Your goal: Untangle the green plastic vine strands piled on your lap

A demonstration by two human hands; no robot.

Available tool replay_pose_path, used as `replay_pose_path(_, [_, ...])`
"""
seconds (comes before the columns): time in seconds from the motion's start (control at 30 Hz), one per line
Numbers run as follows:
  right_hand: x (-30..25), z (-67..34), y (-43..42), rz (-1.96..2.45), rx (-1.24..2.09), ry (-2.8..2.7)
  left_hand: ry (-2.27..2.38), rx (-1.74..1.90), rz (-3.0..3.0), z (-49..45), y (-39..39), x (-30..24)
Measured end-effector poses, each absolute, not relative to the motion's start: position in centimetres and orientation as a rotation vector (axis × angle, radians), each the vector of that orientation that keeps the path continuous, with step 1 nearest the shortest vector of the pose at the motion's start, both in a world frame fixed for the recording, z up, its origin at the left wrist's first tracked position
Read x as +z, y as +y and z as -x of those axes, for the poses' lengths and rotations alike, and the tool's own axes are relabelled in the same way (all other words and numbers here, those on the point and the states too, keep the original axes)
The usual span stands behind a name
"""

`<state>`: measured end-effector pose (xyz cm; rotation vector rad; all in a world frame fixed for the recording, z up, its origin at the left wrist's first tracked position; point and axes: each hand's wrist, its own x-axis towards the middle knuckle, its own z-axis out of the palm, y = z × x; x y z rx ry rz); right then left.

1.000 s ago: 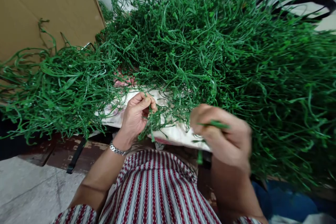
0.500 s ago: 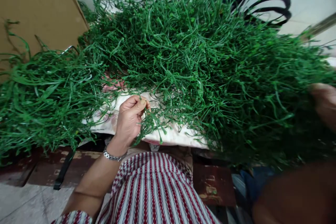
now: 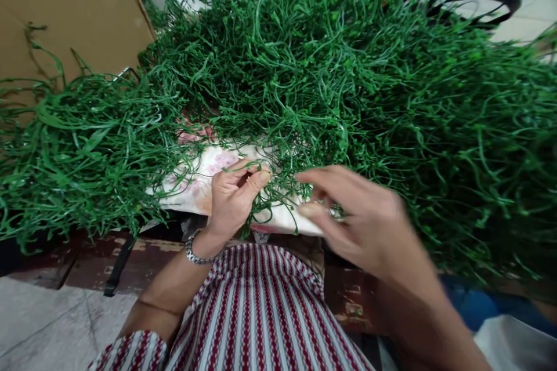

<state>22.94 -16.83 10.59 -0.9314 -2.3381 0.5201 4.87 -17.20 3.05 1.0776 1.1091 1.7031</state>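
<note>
Pinching thin green stems in the left hand, over the floral cloth. Pulled the right hand back from the big pile's far-right side to near the left, thumb and fingers parted.

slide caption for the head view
Left hand pinching thin green stems over white pink-flowered fabric, right hand open alongside, before a tangled green heap.

From where I stood, I could not read any word, number, brand or sign. Neither the brown cardboard, nor the striped shirt, nor the metal wristband showed me letters which I could make out.
</note>
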Motion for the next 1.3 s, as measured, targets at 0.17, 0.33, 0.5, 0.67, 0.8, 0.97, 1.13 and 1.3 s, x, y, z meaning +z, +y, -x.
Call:
replay_pose_path(0.17, [6.3, -18.9, -16.8, 0.9, 0.843, -2.225, 1.131, 1.737, -1.219, -4.9, -18.4, 3.6])
replay_pose_path(0.33, [5.0, -19.0, -17.3, 0.887, 0.98, -2.004, 1.188, 1.587, -1.358, -4.2, -19.1, 3.4])
replay_pose_path(0.5, [4.6, -19.0, -17.7, 0.92, 0.891, -2.042, 1.183, 1.4, -1.479, -3.5, -19.6, 3.1])
replay_pose_path(0.67, [4.9, -19.1, -17.3, 0.845, 0.892, -2.116, 1.206, 1.384, -1.678, -2.7, -20.0, 3.6])
replay_pose_path(0.8, [5.5, -19.6, -16.7, 0.792, 0.941, -2.214, 1.242, 1.179, -1.745, -1.7, -20.2, 4.0])
replay_pose_path(0.97, [5.1, -19.5, -16.7, 0.75, 0.956, -2.205, 1.261, 1.187, -1.429, -1.6, -20.3, 3.6])
replay_pose_path(1.13, [4.2, -19.0, -17.5, 0.782, 0.759, -2.166, 1.216, 1.346, -1.18, -2.5, -20.4, 2.7])
replay_pose_path(1.3, [3.4, -18.6, -17.7, 0.753, 0.497, -2.233, 1.186, 1.432, -1.133, -3.4, -20.8, 1.9])
